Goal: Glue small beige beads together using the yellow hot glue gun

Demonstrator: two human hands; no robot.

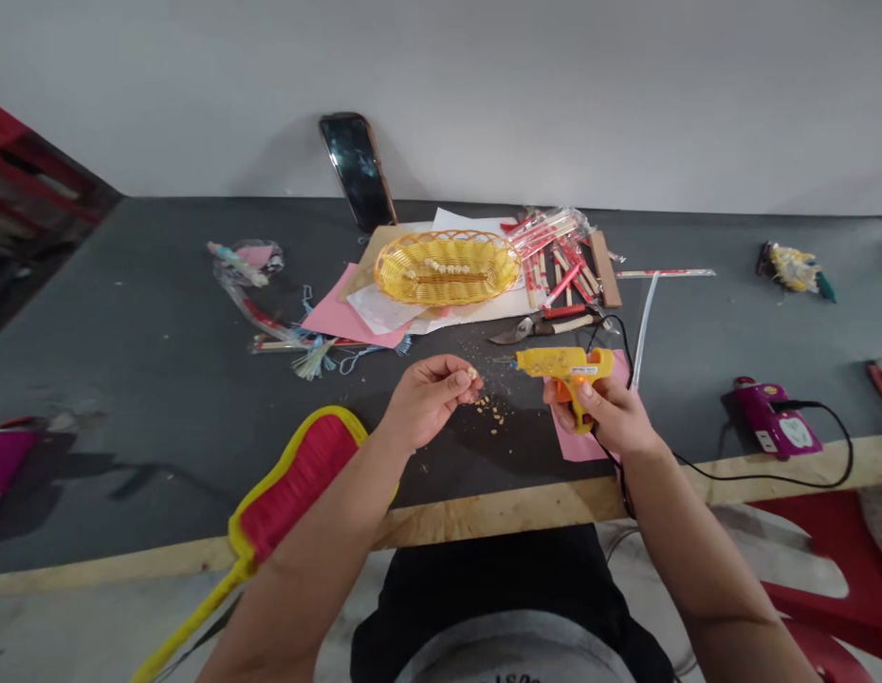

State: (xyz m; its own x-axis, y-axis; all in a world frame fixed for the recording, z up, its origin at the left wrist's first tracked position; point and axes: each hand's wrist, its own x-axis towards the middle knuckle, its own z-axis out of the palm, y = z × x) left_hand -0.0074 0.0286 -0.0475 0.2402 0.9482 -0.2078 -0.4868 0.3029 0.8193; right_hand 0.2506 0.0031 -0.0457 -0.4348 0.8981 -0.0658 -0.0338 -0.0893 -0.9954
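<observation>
Between thumb and fingers, my left hand (435, 394) pinches a small pale piece (472, 374). My right hand (612, 413) is wrapped round the handle of a yellow glue gun (561, 363), whose nozzle points left toward the pinched piece, with a gap between them. Small tan bits (495, 414) lie scattered on the dark table (441, 474) between my hands. Beyond them, a yellow oval basket (448, 292) holds several small pale pieces (448, 268).
Pruning shears (516, 332), wrapped sticks (565, 266) and a wooden block (604, 268) lie right of the basket. A phone (357, 171) leans on the wall. A red-and-yellow fan-shaped object (305, 465) is beside my left forearm. A cable runs to a purple power box (779, 417).
</observation>
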